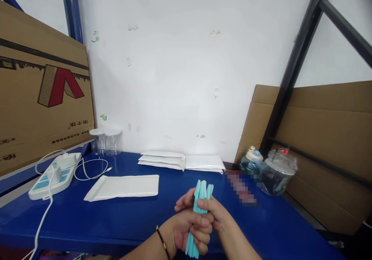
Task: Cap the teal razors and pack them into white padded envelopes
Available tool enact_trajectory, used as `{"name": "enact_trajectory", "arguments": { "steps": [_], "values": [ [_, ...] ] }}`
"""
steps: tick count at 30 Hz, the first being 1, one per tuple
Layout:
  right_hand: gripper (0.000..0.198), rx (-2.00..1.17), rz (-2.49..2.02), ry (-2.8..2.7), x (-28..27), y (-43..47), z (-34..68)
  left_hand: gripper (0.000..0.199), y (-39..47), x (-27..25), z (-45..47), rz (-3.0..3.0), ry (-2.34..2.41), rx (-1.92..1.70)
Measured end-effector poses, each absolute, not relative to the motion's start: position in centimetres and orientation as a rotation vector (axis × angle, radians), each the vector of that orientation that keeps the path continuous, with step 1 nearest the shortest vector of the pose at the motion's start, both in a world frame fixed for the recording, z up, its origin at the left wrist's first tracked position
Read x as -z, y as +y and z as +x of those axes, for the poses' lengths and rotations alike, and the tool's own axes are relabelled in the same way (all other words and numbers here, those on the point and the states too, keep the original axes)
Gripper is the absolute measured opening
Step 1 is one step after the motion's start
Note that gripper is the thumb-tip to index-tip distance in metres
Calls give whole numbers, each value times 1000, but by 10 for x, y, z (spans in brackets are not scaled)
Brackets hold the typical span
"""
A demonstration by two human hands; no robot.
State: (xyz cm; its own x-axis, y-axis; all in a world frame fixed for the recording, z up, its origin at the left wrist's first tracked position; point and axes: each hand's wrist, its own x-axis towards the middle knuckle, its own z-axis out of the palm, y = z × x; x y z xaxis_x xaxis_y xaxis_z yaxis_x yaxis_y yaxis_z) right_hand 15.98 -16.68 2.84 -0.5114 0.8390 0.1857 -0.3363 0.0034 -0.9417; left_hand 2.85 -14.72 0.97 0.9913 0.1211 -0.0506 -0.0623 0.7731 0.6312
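Both my hands are closed round an upright, slightly tilted bundle of thin turquoise strips near the front edge of the blue table. My left hand, below a dark bracelet at the wrist, wraps the lower part with its fingers. Higher up, my right hand grips the bundle from the right with its thumb across the front. The strips' tops fan slightly apart, and their lower ends stick out beneath my left hand. What the strips are, I cannot make out.
A white padded envelope lies left on the blue table; more envelopes are stacked by the wall. A power strip with cables, clear jars, a teal bottle and a bagged cup stand around.
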Motion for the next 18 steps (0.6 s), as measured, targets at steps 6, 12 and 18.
{"name": "enact_trajectory", "arguments": {
  "steps": [6, 12, 18],
  "values": [
    [38, -1482, -724, -1284, -22, -164, 153, 43, -153, 0, 24, 971, 269, -230],
    [21, -1486, -462, -815, -27, -153, 185, 90, -107, -2, -63, 2088, 973, -632],
    [12, -1488, -459, -727, -15, -159, 198, 123, -34, -12, -162, 2180, 1688, -380]
  ]
}}
